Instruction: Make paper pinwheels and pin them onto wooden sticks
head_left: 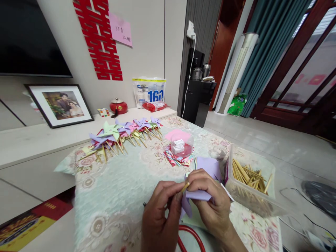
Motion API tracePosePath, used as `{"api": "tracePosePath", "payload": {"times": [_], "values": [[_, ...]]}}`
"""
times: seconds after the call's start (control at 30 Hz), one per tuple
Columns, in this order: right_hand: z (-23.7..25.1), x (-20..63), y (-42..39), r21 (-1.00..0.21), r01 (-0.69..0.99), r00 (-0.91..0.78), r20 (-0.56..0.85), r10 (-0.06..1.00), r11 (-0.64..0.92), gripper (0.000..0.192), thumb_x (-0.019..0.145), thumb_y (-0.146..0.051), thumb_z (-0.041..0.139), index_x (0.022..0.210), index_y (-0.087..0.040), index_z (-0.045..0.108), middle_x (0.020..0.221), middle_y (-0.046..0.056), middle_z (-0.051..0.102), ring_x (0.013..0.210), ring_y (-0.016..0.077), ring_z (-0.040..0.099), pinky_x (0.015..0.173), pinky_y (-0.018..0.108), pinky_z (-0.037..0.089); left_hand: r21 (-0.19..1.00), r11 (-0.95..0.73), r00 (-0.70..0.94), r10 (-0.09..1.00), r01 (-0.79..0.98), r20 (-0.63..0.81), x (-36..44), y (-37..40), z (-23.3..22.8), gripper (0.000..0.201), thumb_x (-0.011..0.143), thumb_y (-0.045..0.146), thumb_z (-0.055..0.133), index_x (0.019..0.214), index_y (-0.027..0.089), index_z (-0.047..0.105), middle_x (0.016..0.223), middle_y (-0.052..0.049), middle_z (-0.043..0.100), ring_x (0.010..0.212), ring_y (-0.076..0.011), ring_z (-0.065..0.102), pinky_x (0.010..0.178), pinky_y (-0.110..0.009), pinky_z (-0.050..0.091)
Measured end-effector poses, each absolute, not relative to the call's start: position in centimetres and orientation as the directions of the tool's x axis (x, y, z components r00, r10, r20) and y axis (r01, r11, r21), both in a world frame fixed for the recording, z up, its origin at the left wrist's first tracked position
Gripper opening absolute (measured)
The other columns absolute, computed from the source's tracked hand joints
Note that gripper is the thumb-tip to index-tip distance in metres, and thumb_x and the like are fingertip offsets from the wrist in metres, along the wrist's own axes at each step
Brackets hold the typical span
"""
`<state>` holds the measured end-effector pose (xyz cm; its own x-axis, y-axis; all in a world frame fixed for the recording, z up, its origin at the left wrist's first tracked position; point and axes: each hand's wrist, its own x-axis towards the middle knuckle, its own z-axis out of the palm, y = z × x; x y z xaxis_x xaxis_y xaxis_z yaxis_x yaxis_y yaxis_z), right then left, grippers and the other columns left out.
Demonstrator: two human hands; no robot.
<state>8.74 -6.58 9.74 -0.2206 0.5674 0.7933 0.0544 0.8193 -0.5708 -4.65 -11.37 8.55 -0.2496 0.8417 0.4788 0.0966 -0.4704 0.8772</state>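
My left hand (164,210) is closed, thumb and fingers pinching a thin wooden stick (186,186) whose end points up to the right. My right hand (208,199) is closed on a folded purple paper pinwheel (198,195), pressed up against the stick. The fingers hide the spot where stick and paper meet. Below the hands, a red curved handle (193,234) lies on the cloth, the rest of it covered. Just beyond my right hand are flat purple paper sheets (208,166).
Finished pinwheels (110,131) lie in a row at the far left. A clear round container (182,145) with small white boxes stands on fanned coloured paper (173,159). At right, a plastic bin (252,192) holds many wooden sticks (248,175). A flowered cloth (126,178) covers the table.
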Motion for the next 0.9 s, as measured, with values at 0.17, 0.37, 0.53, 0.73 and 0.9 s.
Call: {"api": "tracePosePath", "payload": {"times": [0.17, 0.37, 0.53, 0.73, 0.9], "values": [[9.7, 8.7, -6.7, -0.577, 0.05, -0.231, 0.788, 0.571, 0.815, 0.021, 0.085, -0.001, 0.053, 0.09, -0.018, 0.064, 0.086, 0.005, 0.064, 0.081, 0.0182, 0.061, 0.072, 0.033, 0.049, 0.841, -0.489, -0.22, 0.816, 0.231, 0.535, -5.1, -11.6, 8.5, 0.025, 0.091, 0.016, 0.062, 0.108, 0.029, 0.073, 0.091, 0.0, 0.069, 0.082, -0.0137, 0.068, 0.069, -0.02, 0.053], [9.6, 8.7, -6.8, -0.584, 0.046, -0.243, 0.78, 0.576, 0.81, 0.02, 0.085, -0.001, 0.055, 0.09, -0.019, 0.063, 0.086, 0.005, 0.064, 0.082, 0.0191, 0.062, 0.073, 0.034, 0.05, 0.754, -0.532, -0.17, 0.762, 0.386, 0.624, -5.7, -11.6, 8.8, 0.028, 0.089, 0.012, 0.062, 0.109, 0.028, 0.072, 0.093, 0.0, 0.068, 0.083, -0.0137, 0.068, 0.071, -0.021, 0.055], [9.7, 8.6, -6.8, -0.59, 0.034, -0.248, 0.777, 0.578, 0.807, 0.02, 0.086, -0.002, 0.054, 0.091, -0.019, 0.063, 0.086, 0.005, 0.064, 0.081, 0.019, 0.062, 0.073, 0.035, 0.05, 0.757, -0.533, -0.236, 0.735, 0.378, 0.635, -5.1, -11.7, 8.6, 0.024, 0.087, 0.013, 0.063, 0.104, 0.027, 0.073, 0.092, -0.002, 0.068, 0.084, -0.0163, 0.066, 0.071, -0.024, 0.054], [9.7, 8.6, -6.8, -0.592, 0.036, -0.253, 0.774, 0.58, 0.805, 0.021, 0.086, -0.002, 0.054, 0.093, -0.02, 0.063, 0.087, 0.005, 0.065, 0.081, 0.019, 0.062, 0.074, 0.035, 0.05, 0.703, -0.529, -0.194, 0.717, 0.476, 0.67, -5.5, -11.8, 8.6, 0.026, 0.086, 0.011, 0.064, 0.106, 0.026, 0.071, 0.092, -0.002, 0.067, 0.082, -0.0159, 0.065, 0.07, -0.024, 0.052], [9.6, 8.6, -6.8, -0.585, 0.038, -0.241, 0.781, 0.576, 0.81, 0.022, 0.086, -0.001, 0.054, 0.093, -0.02, 0.063, 0.087, 0.004, 0.064, 0.081, 0.0186, 0.061, 0.073, 0.035, 0.049, 0.699, -0.512, -0.224, 0.703, 0.499, 0.675, -5.4, -11.9, 8.8, 0.021, 0.086, 0.013, 0.063, 0.101, 0.026, 0.072, 0.089, -0.002, 0.067, 0.08, -0.017, 0.064, 0.07, -0.026, 0.051]]}}
